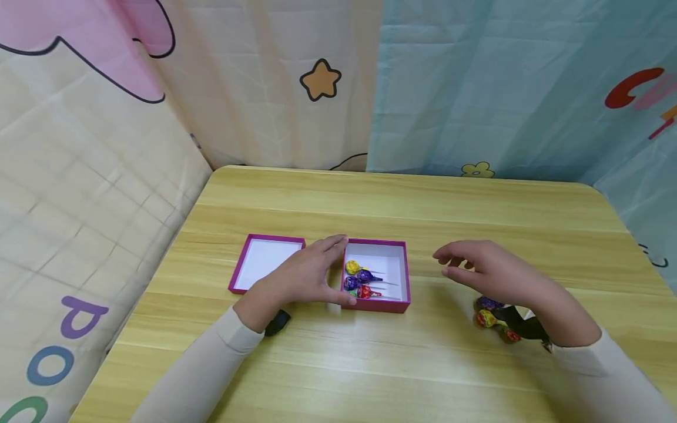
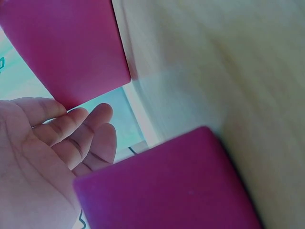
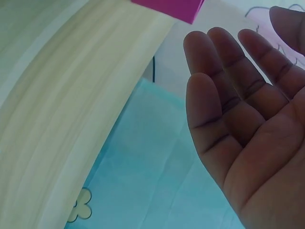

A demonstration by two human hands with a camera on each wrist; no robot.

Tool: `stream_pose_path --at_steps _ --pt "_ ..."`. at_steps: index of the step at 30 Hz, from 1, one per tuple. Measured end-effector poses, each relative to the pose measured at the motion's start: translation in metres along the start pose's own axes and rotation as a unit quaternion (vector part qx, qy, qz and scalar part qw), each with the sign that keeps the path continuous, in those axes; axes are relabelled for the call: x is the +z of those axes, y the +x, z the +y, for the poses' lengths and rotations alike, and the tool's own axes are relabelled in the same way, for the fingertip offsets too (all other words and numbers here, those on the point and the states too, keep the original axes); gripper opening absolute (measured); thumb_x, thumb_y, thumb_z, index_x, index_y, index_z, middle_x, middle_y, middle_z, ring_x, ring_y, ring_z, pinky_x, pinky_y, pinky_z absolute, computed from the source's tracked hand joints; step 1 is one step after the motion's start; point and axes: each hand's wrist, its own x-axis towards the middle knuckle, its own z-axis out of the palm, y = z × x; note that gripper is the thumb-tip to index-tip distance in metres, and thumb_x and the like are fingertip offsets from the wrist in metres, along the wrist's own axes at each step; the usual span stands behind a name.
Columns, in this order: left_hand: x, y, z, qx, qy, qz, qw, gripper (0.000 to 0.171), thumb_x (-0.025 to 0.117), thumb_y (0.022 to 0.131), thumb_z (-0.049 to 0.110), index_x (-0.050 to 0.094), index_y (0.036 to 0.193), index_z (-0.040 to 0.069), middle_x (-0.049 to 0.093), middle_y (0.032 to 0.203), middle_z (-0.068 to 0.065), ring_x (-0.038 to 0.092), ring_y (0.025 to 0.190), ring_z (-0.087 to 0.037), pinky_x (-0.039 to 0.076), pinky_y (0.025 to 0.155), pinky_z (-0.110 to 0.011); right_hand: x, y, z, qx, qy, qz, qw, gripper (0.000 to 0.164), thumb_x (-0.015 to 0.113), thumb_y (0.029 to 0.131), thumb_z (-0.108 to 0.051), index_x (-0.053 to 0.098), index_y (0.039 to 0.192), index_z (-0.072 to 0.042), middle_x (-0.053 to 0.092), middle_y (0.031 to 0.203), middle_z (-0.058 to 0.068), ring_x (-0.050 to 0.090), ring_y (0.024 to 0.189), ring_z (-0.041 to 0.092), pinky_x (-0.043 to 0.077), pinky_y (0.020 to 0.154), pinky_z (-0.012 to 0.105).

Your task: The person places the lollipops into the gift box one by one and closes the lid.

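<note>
A magenta box (image 1: 388,254) with a white inside stands in mid-table. Several wrapped lollipops (image 1: 364,276), yellow, purple, red and a bit of green, lie in its left and front part, sticks pointing right. My left hand (image 1: 309,271) holds the box at its left side, thumb at the front left corner and fingertips at the back left corner. In the left wrist view, a fingertip meets a corner of the box (image 2: 71,47). To the right of the box, my right hand (image 1: 489,267) hovers above the table with loosely bent fingers and nothing in it.
Left of the box lies a magenta-rimmed lid (image 1: 270,258), white side up, partly behind the left hand. More wrapped lollipops (image 1: 489,317) lie under the right wrist, some hidden by it and a black strap. Printed curtains (image 1: 264,88) border the wooden table (image 1: 370,358).
</note>
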Motion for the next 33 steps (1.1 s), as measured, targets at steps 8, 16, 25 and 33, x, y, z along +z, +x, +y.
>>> stream_pose_path --at_steps 8,16,25,33 --pt "0.000 -0.001 -0.001 0.002 -0.003 0.004 1.0000 0.123 0.061 0.068 0.086 0.025 0.158 0.010 0.023 0.163 -0.002 0.027 0.146 -0.023 0.031 0.113 -0.047 0.000 -0.022 0.010 0.026 -0.011 -0.013 1.000 0.027 0.063 0.100 -0.027 0.067 0.122 -0.012 0.069 0.110 -0.004 0.063 0.095 0.010 0.055 0.076 0.034" --pt "0.000 -0.001 -0.001 0.004 0.000 0.005 1.0000 0.123 0.061 0.068 0.087 0.025 0.158 0.011 0.023 0.163 -0.002 0.027 0.146 -0.023 0.031 0.113 -0.047 0.003 -0.036 0.020 0.023 0.003 -0.039 0.999 0.017 0.064 0.099 -0.021 0.068 0.114 -0.013 0.068 0.100 -0.008 0.061 0.086 0.003 0.053 0.070 0.028" --pt "0.001 -0.001 -0.002 0.007 0.002 0.007 0.9999 0.125 0.058 0.067 0.089 0.025 0.158 0.011 0.024 0.163 -0.002 0.028 0.146 -0.024 0.031 0.113 -0.047 0.008 -0.049 0.033 0.031 0.030 -0.104 0.994 0.017 0.065 0.096 -0.010 0.066 0.113 -0.010 0.065 0.099 -0.007 0.058 0.083 0.002 0.052 0.069 0.027" --pt "0.000 -0.001 -0.001 0.011 0.003 0.006 0.9999 0.124 0.059 0.068 0.088 0.025 0.158 0.010 0.023 0.163 -0.004 0.027 0.146 -0.024 0.031 0.113 -0.046 0.013 -0.058 0.036 0.049 0.032 -0.120 0.991 0.013 0.067 0.094 -0.010 0.063 0.105 -0.016 0.060 0.088 -0.010 0.054 0.074 0.003 0.047 0.063 0.025"
